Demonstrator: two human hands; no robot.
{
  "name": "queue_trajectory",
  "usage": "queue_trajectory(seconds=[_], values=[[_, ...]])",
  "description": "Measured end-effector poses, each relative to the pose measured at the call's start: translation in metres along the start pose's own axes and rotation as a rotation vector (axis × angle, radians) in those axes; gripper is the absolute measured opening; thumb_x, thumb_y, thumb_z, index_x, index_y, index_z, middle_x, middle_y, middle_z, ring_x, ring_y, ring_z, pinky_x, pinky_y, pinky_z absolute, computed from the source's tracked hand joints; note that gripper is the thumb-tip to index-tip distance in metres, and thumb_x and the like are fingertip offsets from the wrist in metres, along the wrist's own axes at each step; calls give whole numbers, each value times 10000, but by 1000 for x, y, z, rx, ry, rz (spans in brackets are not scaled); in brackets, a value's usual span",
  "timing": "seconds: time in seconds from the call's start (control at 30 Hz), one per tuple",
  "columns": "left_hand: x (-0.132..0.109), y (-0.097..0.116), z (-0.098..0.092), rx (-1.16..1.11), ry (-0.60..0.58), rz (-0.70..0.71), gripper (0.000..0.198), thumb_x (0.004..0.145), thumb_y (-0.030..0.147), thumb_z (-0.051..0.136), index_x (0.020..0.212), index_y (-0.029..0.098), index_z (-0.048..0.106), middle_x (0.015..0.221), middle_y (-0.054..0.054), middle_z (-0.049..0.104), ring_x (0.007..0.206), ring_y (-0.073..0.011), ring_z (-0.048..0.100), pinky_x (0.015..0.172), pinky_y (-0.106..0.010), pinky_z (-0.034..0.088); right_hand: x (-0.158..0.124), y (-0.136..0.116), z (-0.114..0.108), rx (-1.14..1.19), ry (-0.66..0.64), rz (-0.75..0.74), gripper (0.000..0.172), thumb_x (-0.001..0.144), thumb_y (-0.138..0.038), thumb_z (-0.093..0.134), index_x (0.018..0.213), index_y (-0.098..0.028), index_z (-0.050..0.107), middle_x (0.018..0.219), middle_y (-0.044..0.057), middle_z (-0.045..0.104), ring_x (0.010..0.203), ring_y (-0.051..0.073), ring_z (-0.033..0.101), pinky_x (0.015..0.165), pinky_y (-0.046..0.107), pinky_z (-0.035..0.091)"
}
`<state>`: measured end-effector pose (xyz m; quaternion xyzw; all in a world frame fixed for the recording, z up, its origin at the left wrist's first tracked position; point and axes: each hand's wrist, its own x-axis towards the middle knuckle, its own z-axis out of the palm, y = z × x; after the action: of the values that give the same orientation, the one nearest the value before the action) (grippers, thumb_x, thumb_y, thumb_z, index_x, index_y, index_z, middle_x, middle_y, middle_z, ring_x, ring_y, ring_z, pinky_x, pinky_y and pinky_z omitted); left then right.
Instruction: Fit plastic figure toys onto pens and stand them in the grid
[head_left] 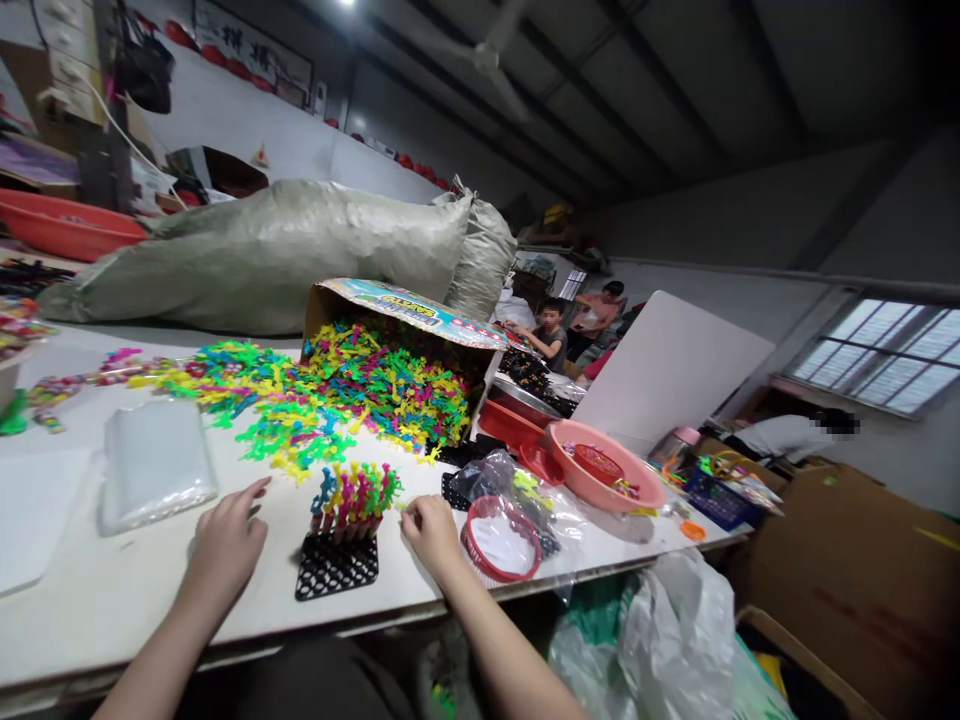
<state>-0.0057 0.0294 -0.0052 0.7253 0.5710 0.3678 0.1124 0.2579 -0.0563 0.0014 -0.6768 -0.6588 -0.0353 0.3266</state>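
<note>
A black perforated rack (337, 570) sits near the table's front edge. Small plastic figures (356, 500) in blue, yellow, pink and green stand upright in rows on its far part. To the rack's left, my left hand (231, 530) rests over the white table with its fingers stretched out and holds nothing. On the other side, my right hand (433, 535) is low to the table with curled fingers; what its fingertips hold, if anything, is too small to make out. Beyond the rack lies a loose pile of the same figures (292, 430), spilling from a tipped cardboard box (420, 305).
Left of my left hand lies a stack of clear plastic bags (157, 465). A red basket (501, 572) and a pink basin (637, 490) stand to the right. Large woven sacks (300, 250) lie behind the box. Several people (596, 315) are in the background.
</note>
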Motion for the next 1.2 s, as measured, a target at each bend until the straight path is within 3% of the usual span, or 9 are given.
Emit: queue_trajectory(seconds=[0.2, 0.5, 0.67, 0.73, 0.8, 0.87, 0.97, 1.07, 1.2], values=[[-2, -3, -2, -21, 2, 22, 405, 748, 166, 317, 1078, 130, 547, 1033, -128, 552, 1021, -270, 483, 920, -400, 343, -4, 6, -2, 149, 160, 158, 117, 692, -142, 512, 791, -172, 566, 685, 1, 525, 665, 140, 476, 614, 231, 357], [-2, 6, -11, -29, 75, -94, 407, 749, 112, 339, 1119, 144, 506, 1206, -133, 412, 1190, -285, 351, 1002, -451, 273, -16, -15, -29, 404, 303, 86, 136, 789, -299, 507, 819, -185, 574, 848, 49, 566, 846, 171, 492, 773, 294, 384], [-16, 8, -17, -466, 71, -220, 503, 740, 189, 448, 1240, 192, 401, 1313, -122, 347, 1219, -274, 328, 994, -401, 316, -108, -41, -25, 671, 327, 397, 246, 844, -369, 394, 905, -205, 566, 828, 55, 596, 753, 163, 561, 688, 284, 446], [-30, 12, -23, -807, -5, -352, 640, 716, 216, 528, 1307, 261, 287, 1272, -103, 419, 1149, -248, 424, 864, -354, 439, -157, -45, -22, 584, 279, 373, 241, 831, -377, 411, 875, -236, 602, 735, 34, 594, 608, 155, 545, 598, 281, 445], [-50, 18, -31, -1120, -66, -469, 776, 662, 193, 603, 1324, 320, 217, 1136, -69, 537, 969, -189, 552, 687, -252, 497, -193, -44, -27, 469, 220, 212, 198, 765, -413, 489, 787, -289, 642, 645, 19, 588, 578, 188, 543, 581, 318, 446], [-76, 26, -39, -1296, -66, -559, 787, 595, 142, 650, 1280, 318, 304, 939, -16, 605, 765, -126, 593, 599, -183, 487, -207, -43, -43, 436, 122, 123, 160, 733, -420, 510, 771, -342, 644, 647, 7, 609, 610, 221, 564, 592, 353, 455], [-119, 45, -50, -1392, -93, -685, 590, 561, 156, 679, 1115, 223, 485, 755, 29, 577, 621, -79, 556, 602, -170, 482, -193, -46, -75, 519, 111, 269, 164, 761, -395, 485, 798, -297, 611, 718, 16, 610, 658, 209, 560, 610, 339, 446], [-155, 67, -55, -1385, -134, -663, 482, 645, 263, 648, 1094, 186, 488, 758, 30, 553, 636, -71, 537, 645, -184, 469, -163, -63, -90, 719, 120, 476, 228, 761, -435, 503, 823, -217, 527, 570, -37, 440, 490, 109, 403, 480, 229, 348], [-178, 79, -64, -1210, -60, -583, 490, 682, 278, 620, 1129, 168, 455, 783, 25, 560, 689, -77, 551, 711, -202, 441, -148, -111, -88, 1084, -203, 618, 237, 761, -426, 517, 858, -214, 477, 528, -78, 337, 460, 76, 315, 445, 185, 269]])
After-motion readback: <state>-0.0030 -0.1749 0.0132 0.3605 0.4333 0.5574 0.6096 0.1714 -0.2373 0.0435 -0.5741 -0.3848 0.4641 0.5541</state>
